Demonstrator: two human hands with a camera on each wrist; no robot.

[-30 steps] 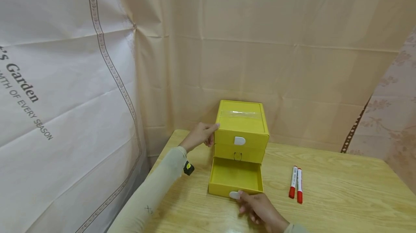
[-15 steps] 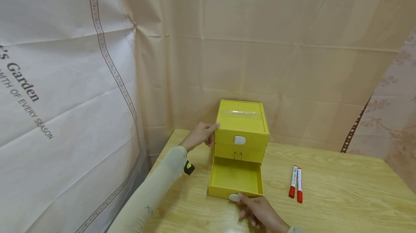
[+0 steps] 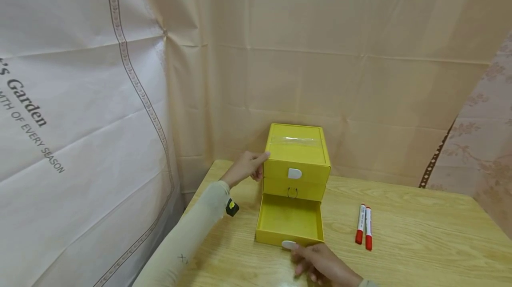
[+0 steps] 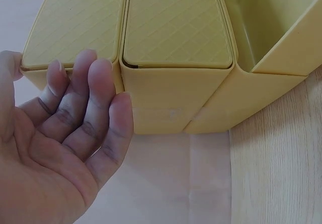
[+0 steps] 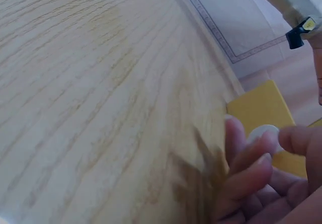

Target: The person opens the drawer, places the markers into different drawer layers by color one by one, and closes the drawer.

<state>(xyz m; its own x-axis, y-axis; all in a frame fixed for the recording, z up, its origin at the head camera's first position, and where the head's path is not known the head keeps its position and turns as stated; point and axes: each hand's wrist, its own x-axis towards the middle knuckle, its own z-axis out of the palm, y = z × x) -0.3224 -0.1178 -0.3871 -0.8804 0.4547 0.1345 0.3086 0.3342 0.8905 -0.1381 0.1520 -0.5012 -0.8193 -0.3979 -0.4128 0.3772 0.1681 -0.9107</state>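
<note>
A yellow drawer box (image 3: 299, 149) stands on the table with its bottom drawer (image 3: 291, 220) pulled out; nothing lies inside that drawer. My left hand (image 3: 245, 168) rests against the box's upper left side, thumb at the top edge. In the left wrist view its fingers (image 4: 100, 83) bend loosely beside the yellow wall. At the drawer's front, my right hand (image 3: 320, 260) has thumb and index finger at the white tab handle (image 3: 288, 245), pinching its right end. The right wrist view shows the white tab (image 5: 262, 131) partly covered by fingertips.
Two red-capped markers (image 3: 364, 227) lie side by side on the wooden table (image 3: 416, 229), right of the box. The upper drawers are closed, one with a white tab (image 3: 295, 173), one with a dark loop (image 3: 293, 193). Beige cloth (image 3: 340, 78) hangs behind.
The bottom drawer has come forward very slightly. My right hand has shifted a little down at the tab, which shows more. My left hand stays in place.
</note>
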